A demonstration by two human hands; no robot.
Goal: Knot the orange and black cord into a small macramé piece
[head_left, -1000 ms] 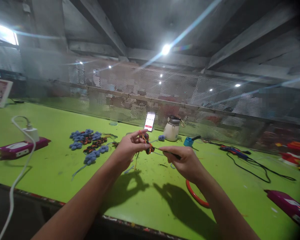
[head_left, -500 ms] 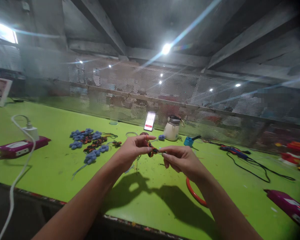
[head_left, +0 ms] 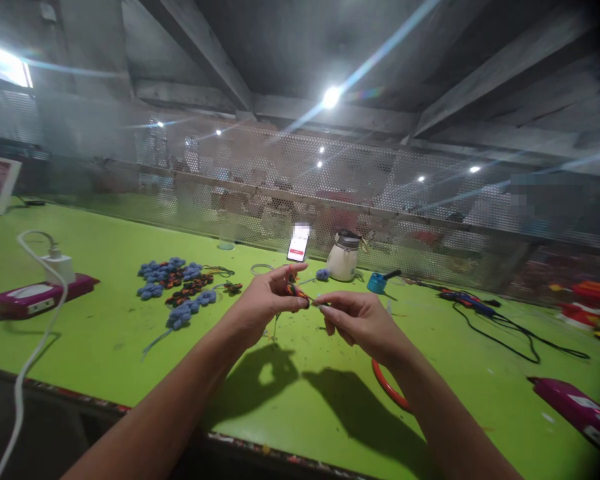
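Between the thumb and fingers of my left hand point(head_left: 264, 299) is a small crocheted piece point(head_left: 295, 291) of dark, orange and red yarn. Its index finger stretches out above the piece, with orange yarn around it. Close on the right, the thumb and fingertips of my right hand point(head_left: 363, 325) pinch a thin crochet hook point(head_left: 314, 303), mostly hidden by the fingers, whose tip reaches the piece. Blue crocheted flowers point(head_left: 183, 313) and dark multicolour ones point(head_left: 193, 285) lie in a cluster to the left. One blue crocheted flower point(head_left: 323, 274) sits behind my hands.
A lit phone point(head_left: 298, 243) leans near the mesh partition point(head_left: 260, 193), beside a pale lidded jar point(head_left: 343, 260). Purple power strips point(head_left: 30, 298) lie at both sides. A red ring point(head_left: 387, 387) is under my right forearm. A blue pot point(head_left: 377, 283) and a corded tool point(head_left: 467, 301) lie right.
The crocheted piece has tilted and drawn in closer to my left hand's fingers. My right hand has shifted slightly, with a small gap now between the two hands' fingertips.
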